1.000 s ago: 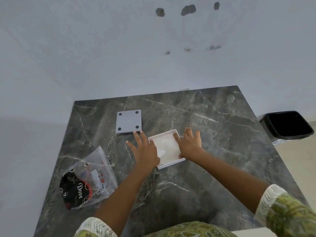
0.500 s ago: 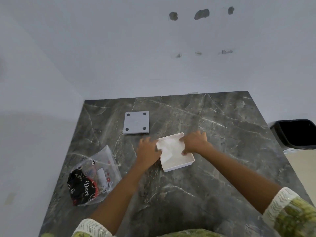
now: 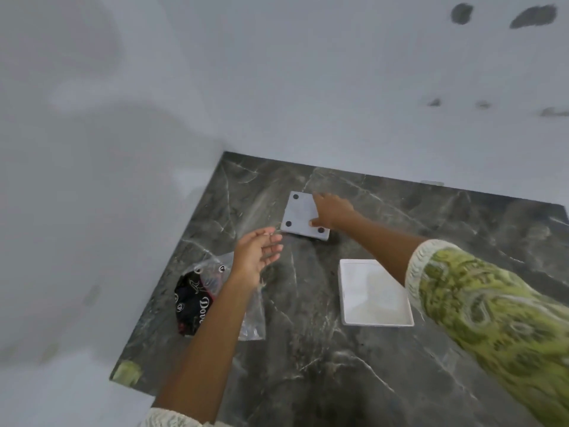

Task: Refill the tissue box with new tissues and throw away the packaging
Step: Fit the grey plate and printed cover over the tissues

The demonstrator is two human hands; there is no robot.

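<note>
An open white square tissue box [image 3: 374, 293] with white tissues inside lies on the dark marble table [image 3: 323, 365]. Its grey base plate [image 3: 300, 215] with black round feet lies farther back. My right hand [image 3: 331, 211] rests on the plate's right side, thumb on its near edge and fingers over the far edge. My left hand [image 3: 257, 257] hovers open just left of the plate, holding nothing. The clear plastic tissue packaging [image 3: 212, 298] with black printing lies at the left, partly under my left forearm.
The table stands against a pale wall at the back and left, with a corner at the far left. Its left edge runs close to the packaging. My right sleeve [image 3: 492, 328] covers the table's right part.
Both hands left the white box. My right hand reached back onto the grey plate and my left hand rose beside it. The view swung left, so the bin is out of sight.
</note>
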